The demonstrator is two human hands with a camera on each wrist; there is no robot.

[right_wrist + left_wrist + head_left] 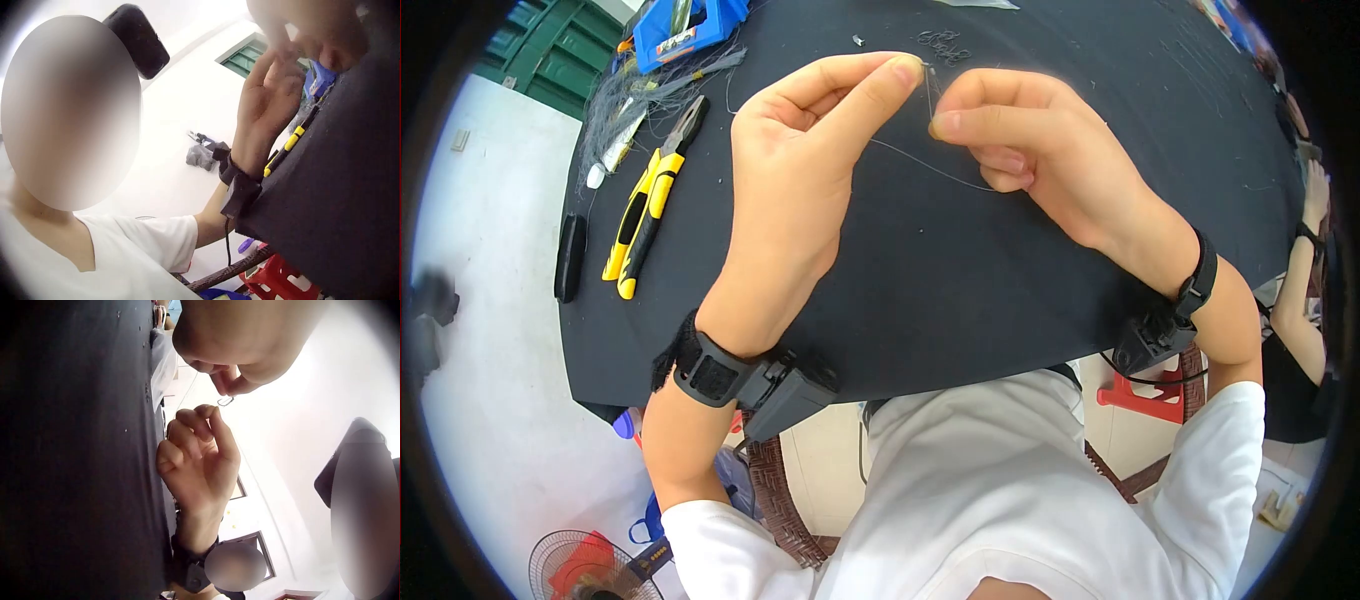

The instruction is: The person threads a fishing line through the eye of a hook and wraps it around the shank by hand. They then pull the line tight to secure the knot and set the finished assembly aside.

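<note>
My left hand (805, 130), raised above the black table, pinches a small fishing hook between thumb and index finger. Its curved end (225, 400) sticks out below the fingertips in the left wrist view. Close by on the right, my right hand (1040, 140) pinches a thin clear fishing line (931, 163) with thumb and index finger, its other fingers curled in. The line runs in a slack arc between the hands. Just beyond the fingertips, a small pile of dark hooks (943, 47) lies on the table. The pinched tips are largely hidden in the right wrist view.
Yellow-black pliers (650, 205) and a black case (571, 258) lie at the table's left side. Behind them are a tangle of clear line (615, 115) and a blue bin (685, 35). Another person's arm (1305, 250) is at the far right.
</note>
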